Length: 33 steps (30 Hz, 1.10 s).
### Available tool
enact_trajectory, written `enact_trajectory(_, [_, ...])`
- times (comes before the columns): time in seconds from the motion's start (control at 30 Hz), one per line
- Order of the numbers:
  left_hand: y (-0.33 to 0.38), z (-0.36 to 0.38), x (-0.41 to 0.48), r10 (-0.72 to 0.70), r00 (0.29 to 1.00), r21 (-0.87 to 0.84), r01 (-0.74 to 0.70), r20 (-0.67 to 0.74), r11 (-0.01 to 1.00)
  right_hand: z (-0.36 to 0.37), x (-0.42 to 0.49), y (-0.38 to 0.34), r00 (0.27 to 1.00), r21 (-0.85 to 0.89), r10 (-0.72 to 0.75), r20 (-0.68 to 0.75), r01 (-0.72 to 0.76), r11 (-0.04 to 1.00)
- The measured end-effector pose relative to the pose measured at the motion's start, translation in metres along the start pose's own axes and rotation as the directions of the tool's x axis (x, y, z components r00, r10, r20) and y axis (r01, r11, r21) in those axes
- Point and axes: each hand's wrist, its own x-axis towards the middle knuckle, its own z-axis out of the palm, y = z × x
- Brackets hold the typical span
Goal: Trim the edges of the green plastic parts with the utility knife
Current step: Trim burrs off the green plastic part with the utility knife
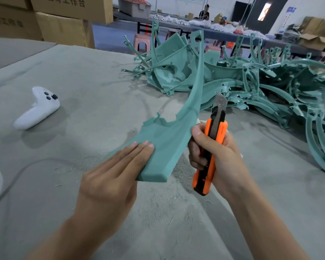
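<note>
A long curved green plastic part (178,124) rises from the table's middle and arcs up and away. My left hand (113,173) holds its broad near end, straight fingers flat on top and the thumb hidden below. My right hand (216,152) grips an orange and black utility knife (212,139) just right of the part. The blade is extended and points up, close to the part's right edge. A big pile of green plastic parts (261,85) lies at the back right.
A grey cloth-covered table (83,81) carries fine plastic shavings near my hands. A white game controller (38,109) lies at the left. Cardboard boxes (64,19) stand at the back left. Pink stools and a long table with a seated person are far behind.
</note>
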Motion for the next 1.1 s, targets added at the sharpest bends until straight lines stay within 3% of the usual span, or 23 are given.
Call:
enact_trajectory(0.13, [-0.003,-0.002,0.001,-0.049,0.999,0.01,0.049,-0.023,0.999,-0.004,0.0,-0.001,0.998,0.006,-0.007,-0.07,0.007,1.0])
enact_trajectory(0.23, [-0.006,-0.005,0.002,-0.061,0.998,0.033,0.062,-0.034,0.998,-0.003,0.0,0.002,0.987,-0.138,-0.025,-0.161,0.002,0.99])
enact_trajectory(0.47, [-0.005,-0.006,0.004,-0.091,0.994,0.046,0.094,-0.058,0.995,0.006,-0.002,0.008,0.986,-0.309,-0.049,-0.159,-0.002,0.951])
enact_trajectory(0.6, [-0.003,-0.001,0.002,-0.152,0.983,0.083,0.16,-0.099,0.984,0.014,-0.005,0.012,0.989,-0.391,-0.079,-0.123,0.025,0.92])
enact_trajectory(0.8, [-0.007,0.005,0.002,-0.235,0.971,0.175,0.237,-0.036,0.956,0.037,-0.014,0.017,0.969,-0.56,-0.243,-0.043,0.178,0.809])
enact_trajectory(0.93, [-0.005,0.003,0.003,-0.277,0.96,0.113,0.273,0.025,0.955,0.051,-0.021,0.022,0.943,-0.665,-0.324,0.08,0.293,0.687])
enact_trajectory(1.1, [-0.002,-0.001,0.006,-0.285,0.957,0.079,0.28,0.056,0.957,0.058,-0.022,0.025,0.933,-0.737,-0.348,0.087,0.296,0.608])
